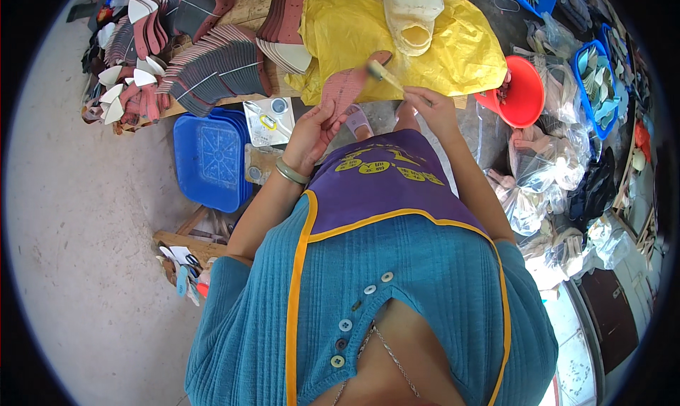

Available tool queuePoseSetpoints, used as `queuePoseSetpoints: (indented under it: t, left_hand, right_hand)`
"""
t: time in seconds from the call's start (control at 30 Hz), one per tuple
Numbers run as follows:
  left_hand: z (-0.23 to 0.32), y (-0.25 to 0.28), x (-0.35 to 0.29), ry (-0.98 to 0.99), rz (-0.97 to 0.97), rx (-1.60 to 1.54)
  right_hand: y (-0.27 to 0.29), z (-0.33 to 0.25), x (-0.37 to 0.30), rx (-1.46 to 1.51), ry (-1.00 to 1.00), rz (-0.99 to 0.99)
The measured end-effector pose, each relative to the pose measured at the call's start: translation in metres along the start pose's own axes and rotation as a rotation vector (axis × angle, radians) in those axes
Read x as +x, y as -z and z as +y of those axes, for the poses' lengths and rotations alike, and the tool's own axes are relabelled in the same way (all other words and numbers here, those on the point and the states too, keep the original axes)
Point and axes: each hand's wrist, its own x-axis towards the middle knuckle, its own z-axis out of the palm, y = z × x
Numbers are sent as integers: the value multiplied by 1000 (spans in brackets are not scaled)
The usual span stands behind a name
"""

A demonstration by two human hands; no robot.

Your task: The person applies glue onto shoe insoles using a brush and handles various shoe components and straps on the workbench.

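My left hand [310, 131] holds a pink-red shoe insole [348, 85] up in front of me, its far end tilted away. My right hand [429, 108] grips a small brush [384, 76] by its handle, and the bristle end lies against the insole's upper part. Both hands hover above my lap, over a purple apron with yellow trim [386, 183]. A silver bangle sits on my left wrist.
A yellow plastic sheet [453, 48] covers the bench ahead, with a cream jug [413, 13] on it. Stacks of grey and red insoles [212, 69] lie at the left. A blue stool [210, 158], a red funnel [520, 91], blue baskets [598, 87] and plastic bags [545, 172] surround me.
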Motion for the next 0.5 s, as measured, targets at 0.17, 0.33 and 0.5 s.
queuePoseSetpoints:
  t: [0.17,0.33,0.5]
  left_hand:
    - [3,32,14,-14,78,29]
    - [21,42,25,-194,179,394]
    - [39,19,18,-456,148,849]
  right_hand:
    - [4,35,25,-91,-21,90]
    - [9,44,51,-399,-66,87]
    - [-4,15,61,-463,1,25]
